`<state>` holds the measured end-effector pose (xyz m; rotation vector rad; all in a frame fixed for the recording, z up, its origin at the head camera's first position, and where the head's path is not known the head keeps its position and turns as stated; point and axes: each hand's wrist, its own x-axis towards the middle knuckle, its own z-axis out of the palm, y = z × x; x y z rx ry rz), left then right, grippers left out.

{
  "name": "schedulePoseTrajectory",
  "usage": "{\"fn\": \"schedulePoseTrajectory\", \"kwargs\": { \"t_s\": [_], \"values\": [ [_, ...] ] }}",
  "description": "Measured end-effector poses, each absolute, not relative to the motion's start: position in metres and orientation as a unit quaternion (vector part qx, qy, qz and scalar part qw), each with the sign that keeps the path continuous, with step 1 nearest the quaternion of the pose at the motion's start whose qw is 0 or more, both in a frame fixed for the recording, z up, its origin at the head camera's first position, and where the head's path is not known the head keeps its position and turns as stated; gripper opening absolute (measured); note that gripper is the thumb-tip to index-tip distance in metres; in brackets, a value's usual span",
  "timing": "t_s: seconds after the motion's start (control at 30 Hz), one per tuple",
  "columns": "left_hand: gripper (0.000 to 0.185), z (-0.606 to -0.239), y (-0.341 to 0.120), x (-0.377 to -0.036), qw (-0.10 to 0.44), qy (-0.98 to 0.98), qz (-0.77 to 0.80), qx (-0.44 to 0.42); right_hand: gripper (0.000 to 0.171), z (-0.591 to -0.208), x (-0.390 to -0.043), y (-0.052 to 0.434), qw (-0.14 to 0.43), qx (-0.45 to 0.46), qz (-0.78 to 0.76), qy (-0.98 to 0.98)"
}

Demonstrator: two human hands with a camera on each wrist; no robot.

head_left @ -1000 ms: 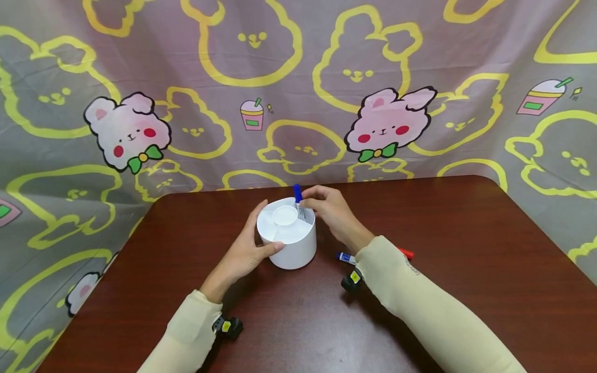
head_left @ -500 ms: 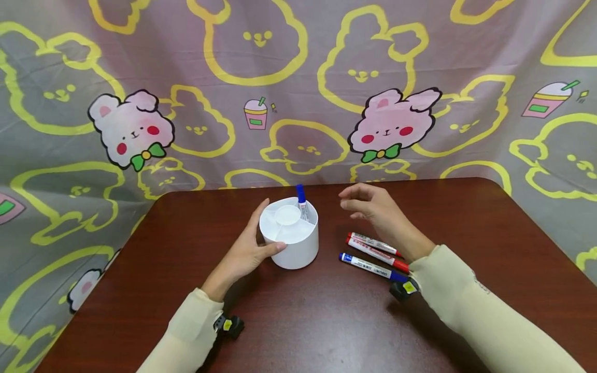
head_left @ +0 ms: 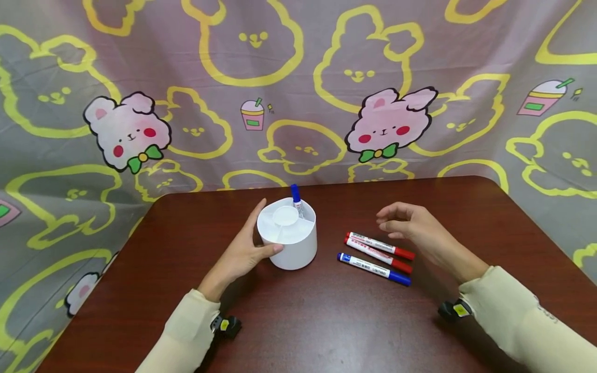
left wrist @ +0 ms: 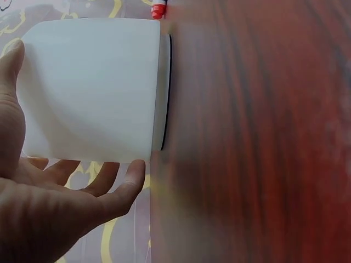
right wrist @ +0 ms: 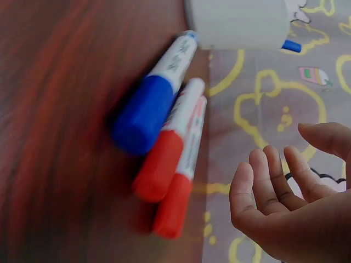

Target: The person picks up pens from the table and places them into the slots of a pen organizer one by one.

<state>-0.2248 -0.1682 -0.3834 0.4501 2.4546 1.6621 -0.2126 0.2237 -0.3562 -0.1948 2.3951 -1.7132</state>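
A round white pen holder [head_left: 294,254] with divided compartments stands on the table, and one blue marker [head_left: 296,196] leans upright in its back right compartment. My left hand [head_left: 238,254] holds the holder from the left, thumb at its front rim and fingers round the far side. In the left wrist view the fingers [left wrist: 129,189] lie along the holder's wall. My right hand [head_left: 410,223] hovers with loosely bent fingers and nothing in it, behind and right of two red markers [head_left: 373,243] lying side by side. Another blue marker [head_left: 368,266] lies in front of them.
The dark red-brown wooden table [head_left: 298,326] ends at a patterned cloth [head_left: 298,62] hanging behind it. A small black camera sits on each wrist, the right camera [head_left: 454,310] close above the table.
My right hand has let go of the blue marker, leaving it in the holder, and moved right beyond the markers on the table, which are now uncovered. My left hand stays on the holder.
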Motion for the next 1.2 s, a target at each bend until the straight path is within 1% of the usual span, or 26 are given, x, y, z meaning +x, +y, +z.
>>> {"fn": "schedulePoseTrajectory", "kwargs": {
  "t_s": [0.33, 0.8, 1.2],
  "values": [
    [0.113, -0.383, -0.173, -0.225, 0.083, 0.815, 0.552, 0.153, 0.041, -0.371, -0.207, 0.239, 0.110, -0.060, -0.547, 0.828],
    [0.112, -0.381, -0.174, -0.225, 0.084, 0.820, 0.547, 0.149, 0.037, -0.381, -0.203, 0.251, 0.108, -0.060, -0.518, 0.846],
    [0.110, -0.382, -0.174, -0.225, 0.086, 0.820, 0.546, 0.147, 0.034, -0.387, -0.206, 0.247, 0.111, -0.081, -0.505, 0.852]
  ]
}}
